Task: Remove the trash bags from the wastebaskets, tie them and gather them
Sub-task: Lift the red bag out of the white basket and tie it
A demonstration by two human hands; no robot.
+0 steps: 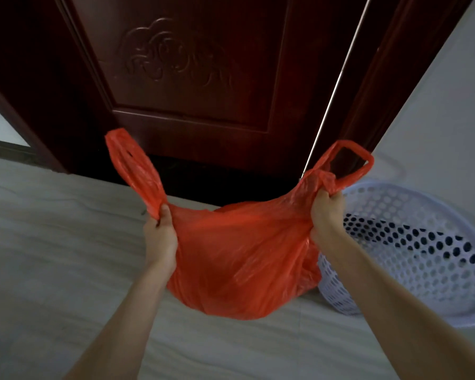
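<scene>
An orange-red plastic trash bag point(239, 259) hangs in the air in the middle of the head view, stretched wide between both hands. My left hand point(161, 237) grips the base of its left handle, which sticks up above the fist. At the base of the looped right handle, my right hand point(327, 212) holds on in the same way. The bag's bulging bottom hangs close to the floor. To the right stands a white perforated wastebasket point(412, 242), with no bag in it; the bag overlaps its left side.
A dark red wooden door point(203, 78) with a carved panel stands straight ahead, slightly ajar along its right edge. A pale wall point(444, 105) runs along the right. The light marble-look floor point(52, 242) spreads out to the left and below.
</scene>
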